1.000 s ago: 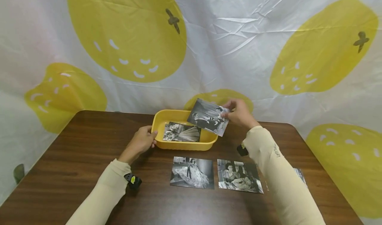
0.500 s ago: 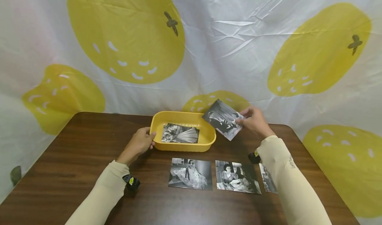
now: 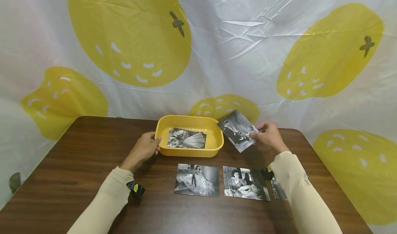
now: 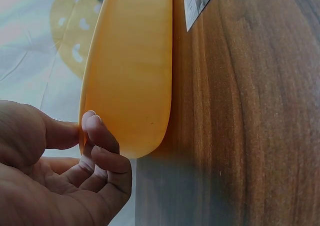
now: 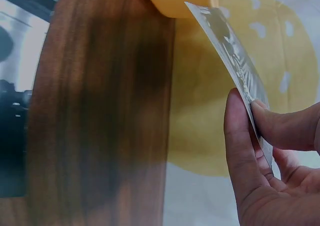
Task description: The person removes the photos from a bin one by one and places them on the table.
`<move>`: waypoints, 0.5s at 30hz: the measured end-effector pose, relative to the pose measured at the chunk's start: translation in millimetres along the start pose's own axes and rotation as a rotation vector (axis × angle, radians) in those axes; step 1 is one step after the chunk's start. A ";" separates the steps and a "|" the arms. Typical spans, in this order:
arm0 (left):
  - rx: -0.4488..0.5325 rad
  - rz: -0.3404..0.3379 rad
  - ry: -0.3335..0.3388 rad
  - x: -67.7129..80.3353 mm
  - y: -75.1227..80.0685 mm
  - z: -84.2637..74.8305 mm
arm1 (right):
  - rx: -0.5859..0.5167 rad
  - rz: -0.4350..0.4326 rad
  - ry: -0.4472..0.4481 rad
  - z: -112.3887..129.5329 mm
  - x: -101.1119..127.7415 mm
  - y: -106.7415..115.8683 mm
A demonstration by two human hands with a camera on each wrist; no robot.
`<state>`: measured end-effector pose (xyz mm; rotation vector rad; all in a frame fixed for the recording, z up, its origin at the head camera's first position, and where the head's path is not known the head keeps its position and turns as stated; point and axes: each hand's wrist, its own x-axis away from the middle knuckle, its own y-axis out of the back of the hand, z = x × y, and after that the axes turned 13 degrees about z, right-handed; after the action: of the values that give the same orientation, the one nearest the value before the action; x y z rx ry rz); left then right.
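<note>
Right hand (image 3: 269,136) holds photo (image 3: 237,130) in air, right of yellow tray (image 3: 161,125).
Thumb and fingers (image 5: 239,136) pinch its edge, arm extended. Left hand (image 3: 143,148) fingers curl on tray's left rim; tray on table (image 3: 77,151).

Smooth yellow plastic tray (image 3: 189,151), glossy paper photograph (image 3: 237,130), dark wood-grain table (image 3: 77,158), creased cloth backdrop (image 3: 242,30).

Left hand (image 3: 145,148): forearm extended forward and low, cream sleeve to the wrist, small dark camera strapped under the wrist. Thumb on top, fingers (image 4: 102,151) curled, gripping an edge. Right hand (image 3: 269,136): forearm angled forward and up, hand raised, thumb (image 5: 240,136) pressed against the fingers in a pinch. Both palms face inward.
</note>
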<state>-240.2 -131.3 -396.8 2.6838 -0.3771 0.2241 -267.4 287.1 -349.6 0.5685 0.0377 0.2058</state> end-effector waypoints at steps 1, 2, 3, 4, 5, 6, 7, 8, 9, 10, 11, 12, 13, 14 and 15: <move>-0.001 0.001 -0.001 0.0 0.0 -0.3 | -0.003 -0.009 -0.009 -1.8 0.8 -0.8; -0.001 0.001 0.000 0.0 -0.2 -0.7 | -0.002 -0.020 -0.018 -3.3 1.7 -1.4; -0.002 0.002 -0.001 0.0 -0.2 -0.8 | -0.008 -0.032 -0.031 -4.9 2.5 -2.0; -0.003 0.003 -0.002 0.0 -0.3 -1.1 | -0.032 -0.036 -0.039 -6.4 3.1 -2.5; -0.006 0.004 -0.004 0.4 -0.3 -1.4 | -0.054 -0.043 -0.047 -7.8 3.7 -2.8; -0.007 0.004 -0.002 0.3 -0.3 -1.5 | -0.075 -0.049 -0.055 -9.1 4.3 -3.1; -0.009 0.004 -0.002 0.4 -0.2 -1.7 | -0.099 -0.052 -0.060 -10.3 4.7 -3.4; -0.009 0.003 -0.001 0.2 -0.2 -1.8 | -0.119 -0.056 -0.065 -11.2 5.3 -3.8; -0.011 0.003 0.000 0.0 -0.1 -1.5 | -0.138 -0.059 -0.069 -12.1 5.7 -4.2; -0.010 0.002 0.002 -0.3 -0.2 -1.3 | -0.152 -0.063 -0.073 -13.0 6.0 -4.8; -0.010 0.001 0.004 -0.8 -0.1 -0.9 | -0.159 -0.066 -0.078 -14.1 6.2 -5.6; -0.010 0.001 0.006 -1.1 0.0 -0.5 | -0.170 -0.070 -0.084 -15.2 6.2 -6.6; -0.011 0.000 0.006 -1.4 0.0 -0.2 | -0.189 -0.075 -0.092 -16.4 6.1 -8.0; -0.012 0.000 0.006 -1.6 0.0 0.1 | -0.204 -0.080 -0.103 -17.6 6.1 -9.6; -0.013 0.000 0.007 -1.7 0.0 0.3 | -0.218 -0.086 -0.114 -19.2 5.8 -11.3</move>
<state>-241.7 -131.1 -397.5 2.6694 -0.3757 0.2297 -261.5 289.1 -371.8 0.3599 -0.0705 0.0920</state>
